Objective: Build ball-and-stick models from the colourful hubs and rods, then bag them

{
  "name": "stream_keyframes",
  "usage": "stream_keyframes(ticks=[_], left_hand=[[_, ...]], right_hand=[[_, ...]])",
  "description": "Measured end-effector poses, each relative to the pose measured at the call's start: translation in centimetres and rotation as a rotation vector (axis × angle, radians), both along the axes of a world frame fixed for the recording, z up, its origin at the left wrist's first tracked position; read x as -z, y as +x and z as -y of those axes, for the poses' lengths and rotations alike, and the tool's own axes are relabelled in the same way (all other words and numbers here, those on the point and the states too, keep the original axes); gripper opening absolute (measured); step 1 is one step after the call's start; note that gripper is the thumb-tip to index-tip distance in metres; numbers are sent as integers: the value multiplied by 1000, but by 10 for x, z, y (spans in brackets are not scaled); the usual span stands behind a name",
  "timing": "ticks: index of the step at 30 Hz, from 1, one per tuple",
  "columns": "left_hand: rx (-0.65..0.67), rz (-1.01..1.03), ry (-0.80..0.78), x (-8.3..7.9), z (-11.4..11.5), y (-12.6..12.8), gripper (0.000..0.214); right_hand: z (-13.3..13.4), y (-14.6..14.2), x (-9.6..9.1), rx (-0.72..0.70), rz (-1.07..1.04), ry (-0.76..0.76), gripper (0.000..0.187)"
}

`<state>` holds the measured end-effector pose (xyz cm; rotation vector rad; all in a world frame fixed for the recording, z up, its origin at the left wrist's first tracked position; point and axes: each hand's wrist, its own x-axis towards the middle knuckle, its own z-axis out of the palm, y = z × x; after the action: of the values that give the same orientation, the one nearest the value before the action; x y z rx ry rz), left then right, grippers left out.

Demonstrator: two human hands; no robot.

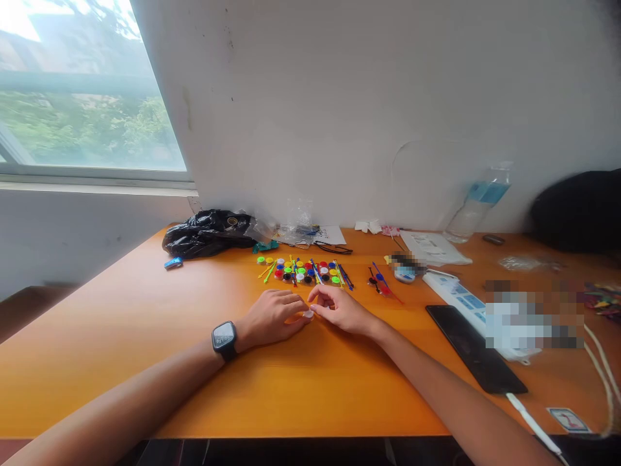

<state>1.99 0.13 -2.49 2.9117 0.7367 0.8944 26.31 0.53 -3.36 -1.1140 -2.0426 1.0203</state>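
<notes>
My left hand (274, 317), with a black watch on its wrist, pinches a small white disc (308, 314) between thumb and fingers just above the table. Opposite it, my right hand (342, 309) has its fingers curled, with the thumb tip at or against the disc. Whether the right fingers grip anything else is too small to tell. Just beyond both hands lie several small round plastic pieces (301, 271) in white, green, red, yellow, blue and black. Thin coloured plastic sticks (345, 274) lie among them. A smaller cluster of dark and red pieces (383, 285) is to the right.
A black plastic bag (204, 234) and clear wrapping (299, 217) lie along the back, with a small blue object (173, 263) at left. To the right are a black phone (473, 346) on a white cable, a white power strip (456, 294) and a clear bottle (478, 200).
</notes>
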Motion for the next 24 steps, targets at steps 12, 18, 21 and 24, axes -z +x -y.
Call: stream_keyframes(ticks=[12, 18, 21, 24], left_hand=[[17, -3, -210, -6, 5, 9, 9], [27, 15, -208, -9, 8, 7, 12], [45, 32, -229, -12, 8, 4, 14], [-19, 96, -242, -12, 4, 1, 16]], right_hand=[[-2, -5, -2, -26, 24, -30, 16], [6, -5, -14, 39, 148, 41, 18], [13, -5, -23, 128, 260, 166, 15], [20, -5, -33, 273, 349, 260, 18]])
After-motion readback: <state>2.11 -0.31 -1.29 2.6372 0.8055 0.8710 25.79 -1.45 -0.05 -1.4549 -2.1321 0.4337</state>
